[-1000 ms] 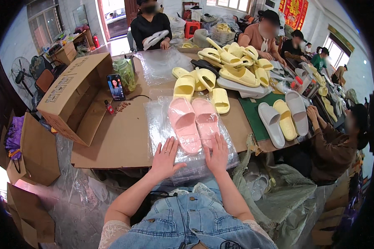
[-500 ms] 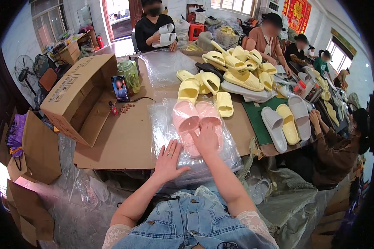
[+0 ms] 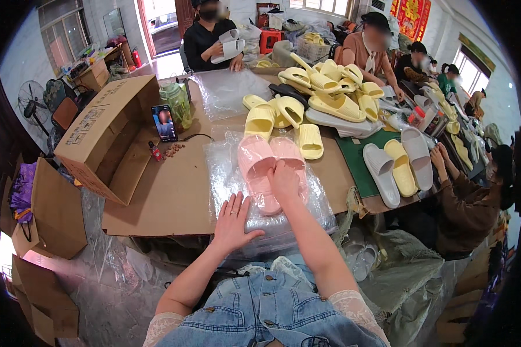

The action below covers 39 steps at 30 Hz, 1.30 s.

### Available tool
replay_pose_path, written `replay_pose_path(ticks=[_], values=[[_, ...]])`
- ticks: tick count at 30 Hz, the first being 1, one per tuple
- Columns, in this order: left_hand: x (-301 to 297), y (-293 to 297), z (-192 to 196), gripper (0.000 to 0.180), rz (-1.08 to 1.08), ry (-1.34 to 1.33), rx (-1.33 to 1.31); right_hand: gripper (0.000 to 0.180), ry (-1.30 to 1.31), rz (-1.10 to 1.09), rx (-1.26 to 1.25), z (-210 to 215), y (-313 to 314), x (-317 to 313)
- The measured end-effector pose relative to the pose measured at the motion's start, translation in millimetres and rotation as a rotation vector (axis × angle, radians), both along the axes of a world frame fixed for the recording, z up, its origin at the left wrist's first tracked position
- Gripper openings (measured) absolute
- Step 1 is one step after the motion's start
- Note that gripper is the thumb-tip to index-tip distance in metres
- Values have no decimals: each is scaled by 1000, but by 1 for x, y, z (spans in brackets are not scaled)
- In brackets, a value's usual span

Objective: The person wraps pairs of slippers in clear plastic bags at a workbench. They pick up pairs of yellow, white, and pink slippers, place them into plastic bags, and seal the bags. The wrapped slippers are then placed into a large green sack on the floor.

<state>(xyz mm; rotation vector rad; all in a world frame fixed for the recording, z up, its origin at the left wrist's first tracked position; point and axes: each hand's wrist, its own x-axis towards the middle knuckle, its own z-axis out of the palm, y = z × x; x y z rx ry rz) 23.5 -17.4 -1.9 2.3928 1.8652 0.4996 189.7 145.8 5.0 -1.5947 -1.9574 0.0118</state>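
The left hand (image 3: 233, 220) lies flat with its fingers spread wide. It holds nothing. It presses down on the clear plastic bags (image 3: 226, 173) near the front edge of the worktop (image 3: 168, 196). The left arm comes up from the lower edge, bent a little.

The right hand (image 3: 283, 179) reaches farther out. Its arm is long and straight. The fingers curl down on the pink slippers (image 3: 260, 165), at their near ends. I cannot tell if the hand grips them or just pushes on them.

The worktop is covered in brown cardboard. At its left edge sits a big open cardboard box (image 3: 98, 133). Beside it stands a phone (image 3: 164, 122) with a lit screen, and a green bottle (image 3: 178, 107). More boxes lie on the floor to the left. At the far edge a person in black (image 3: 205, 37) holds a pale slipper. Many yellow slippers (image 3: 324, 92) are piled at the far right of the worktop. Grey and yellow slippers (image 3: 399, 165) lie on a green mat (image 3: 353, 156) at the right edge. More people sit along the right side.

The two pink slippers lie side by side on the plastic bags, in the middle of the worktop. They are under the right hand and just past the left hand.
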Motion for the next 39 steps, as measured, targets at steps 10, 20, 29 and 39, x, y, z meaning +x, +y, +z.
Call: replay_pose_path(ticks=[10, 20, 29, 39], values=[[0, -2, 2, 126, 41, -88, -13, 23, 267, 53, 18, 4, -6, 8], [0, -1, 1, 127, 53, -74, -19, 26, 395, 104, -59, -2, 2, 11], [-1, -1, -3, 129, 25, -85, 30, 22, 427, 137, -120, 13, -42, 47], [2, 0, 2, 120, 2, -66, 42, 20, 195, 10, -291, 27, -163, 181]])
